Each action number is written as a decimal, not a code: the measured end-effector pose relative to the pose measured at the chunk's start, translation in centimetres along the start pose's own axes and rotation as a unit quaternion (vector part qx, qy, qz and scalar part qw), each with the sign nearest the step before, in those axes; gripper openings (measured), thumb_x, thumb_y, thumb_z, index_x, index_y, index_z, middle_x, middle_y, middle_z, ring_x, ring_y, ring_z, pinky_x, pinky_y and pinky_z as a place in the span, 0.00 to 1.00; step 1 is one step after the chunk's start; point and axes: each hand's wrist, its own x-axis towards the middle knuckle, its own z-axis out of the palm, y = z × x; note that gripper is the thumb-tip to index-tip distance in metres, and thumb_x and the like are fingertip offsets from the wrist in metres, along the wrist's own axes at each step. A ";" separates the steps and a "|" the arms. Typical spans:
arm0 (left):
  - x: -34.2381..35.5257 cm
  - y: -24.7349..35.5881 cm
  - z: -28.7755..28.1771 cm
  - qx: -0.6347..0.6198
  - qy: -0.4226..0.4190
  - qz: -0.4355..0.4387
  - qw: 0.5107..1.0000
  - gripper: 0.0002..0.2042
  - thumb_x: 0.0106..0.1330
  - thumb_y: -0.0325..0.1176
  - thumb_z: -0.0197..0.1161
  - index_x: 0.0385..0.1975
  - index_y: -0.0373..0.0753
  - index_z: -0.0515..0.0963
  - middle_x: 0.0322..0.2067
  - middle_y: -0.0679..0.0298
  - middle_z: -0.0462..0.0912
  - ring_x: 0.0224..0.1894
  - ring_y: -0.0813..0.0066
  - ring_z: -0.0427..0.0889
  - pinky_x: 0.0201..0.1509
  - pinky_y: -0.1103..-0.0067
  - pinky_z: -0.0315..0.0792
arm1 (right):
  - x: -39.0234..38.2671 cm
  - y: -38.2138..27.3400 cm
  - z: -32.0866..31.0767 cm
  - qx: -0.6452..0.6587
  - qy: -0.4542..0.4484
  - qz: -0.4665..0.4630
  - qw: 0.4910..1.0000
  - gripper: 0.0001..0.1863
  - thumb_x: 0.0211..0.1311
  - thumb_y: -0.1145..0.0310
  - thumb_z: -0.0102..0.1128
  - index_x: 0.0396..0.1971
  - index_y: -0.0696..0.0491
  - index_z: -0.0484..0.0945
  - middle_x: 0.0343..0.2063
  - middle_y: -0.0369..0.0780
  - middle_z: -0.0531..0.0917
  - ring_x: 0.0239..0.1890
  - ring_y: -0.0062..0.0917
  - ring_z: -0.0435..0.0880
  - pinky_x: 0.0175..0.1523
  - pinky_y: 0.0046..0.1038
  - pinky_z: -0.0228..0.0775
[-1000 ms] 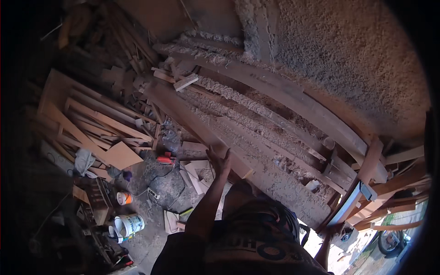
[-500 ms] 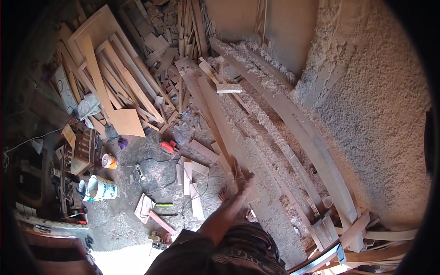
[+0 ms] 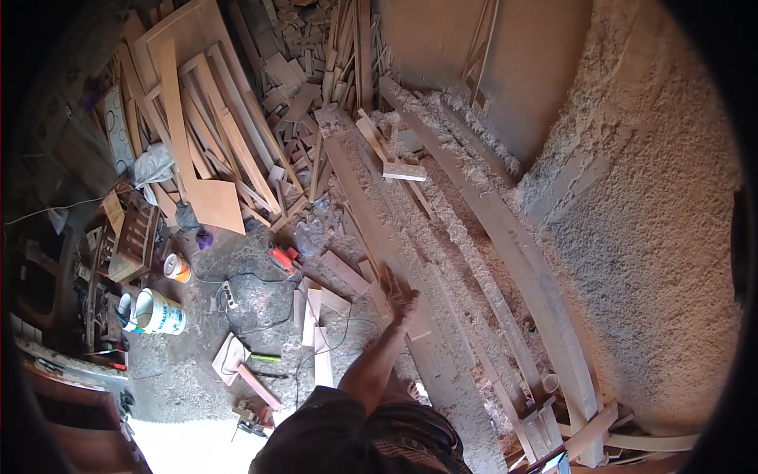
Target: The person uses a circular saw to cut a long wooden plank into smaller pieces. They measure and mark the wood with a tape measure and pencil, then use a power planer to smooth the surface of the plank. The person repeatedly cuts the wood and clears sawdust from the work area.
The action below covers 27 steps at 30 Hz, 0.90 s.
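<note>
A long wooden plank [image 3: 365,215] lies lengthwise on a dusty workbench [image 3: 458,387], running from the far end back toward me. My left hand [image 3: 401,302] rests on the plank near its closer end. Its fingers are stretched out along the wood, slightly smeared, and the palm side is hidden. No other tool or object shows in that hand. My right hand is out of sight. A small pale wood block [image 3: 404,171] sits across a narrow strip farther along the bench.
Thick shavings cover the beams and the sawdust heap [image 3: 632,300] at right. On the floor at left lie a red power tool [image 3: 286,259], a power strip [image 3: 229,296], cables and board offcuts [image 3: 312,316]. White buckets [image 3: 162,312] stand beyond. Stacked boards [image 3: 213,110] lean behind.
My left hand and the plank have shifted left across the bench. The plank, tilted before with its narrow edge showing, now appears flatter. The whole view has swung slightly too.
</note>
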 end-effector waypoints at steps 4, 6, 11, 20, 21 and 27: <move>4.3 -2.7 -3.3 0.015 0.010 0.034 0.999 0.61 0.46 0.31 0.76 0.77 0.50 0.38 0.72 0.42 0.44 0.74 0.43 0.51 0.76 0.65 0.58 | 0.6 -3.4 2.1 0.056 -0.057 -0.009 0.997 0.27 0.67 0.59 0.57 0.61 0.58 0.70 0.50 0.55 0.77 0.50 0.48 0.77 0.57 0.49 0.70; 5.4 -2.1 -1.6 0.006 -0.015 0.054 0.998 0.61 0.45 0.31 0.77 0.77 0.50 0.37 0.73 0.43 0.43 0.75 0.44 0.49 0.76 0.66 0.57 | 0.6 -4.6 2.1 0.073 -0.062 0.004 0.995 0.28 0.68 0.59 0.57 0.63 0.58 0.68 0.52 0.55 0.76 0.52 0.49 0.77 0.59 0.49 0.69; 7.1 -3.1 -3.4 0.042 0.005 0.023 0.999 0.59 0.45 0.30 0.74 0.77 0.49 0.39 0.73 0.44 0.45 0.75 0.45 0.49 0.76 0.66 0.56 | 0.1 -9.1 5.5 0.164 -0.084 -0.087 0.979 0.33 0.68 0.57 0.59 0.67 0.61 0.65 0.60 0.56 0.73 0.60 0.51 0.75 0.64 0.49 0.66; 10.2 -3.7 -3.8 0.019 -0.026 -0.002 0.999 0.59 0.51 0.41 0.77 0.77 0.47 0.39 0.74 0.42 0.43 0.76 0.46 0.49 0.75 0.66 0.56 | 0.5 -21.8 4.1 0.263 -0.232 -0.100 0.931 0.35 0.61 0.74 0.59 0.70 0.54 0.62 0.55 0.54 0.75 0.51 0.44 0.77 0.56 0.42 0.73; 10.2 -4.4 -3.7 -0.007 0.003 -0.022 1.000 0.59 0.52 0.44 0.77 0.77 0.45 0.38 0.74 0.42 0.44 0.75 0.47 0.50 0.75 0.66 0.56 | 0.5 -23.5 3.7 0.273 -0.259 -0.101 0.921 0.35 0.62 0.74 0.59 0.70 0.54 0.62 0.54 0.53 0.75 0.51 0.43 0.76 0.56 0.42 0.73; 5.6 -7.5 -3.7 -0.163 0.029 -0.244 0.955 0.53 0.59 0.62 0.68 0.75 0.40 0.46 0.64 0.46 0.61 0.64 0.54 0.67 0.65 0.67 0.64 | 0.1 -26.1 3.8 0.334 -0.291 -0.124 0.888 0.35 0.62 0.77 0.59 0.71 0.52 0.61 0.50 0.49 0.76 0.47 0.38 0.76 0.52 0.41 0.72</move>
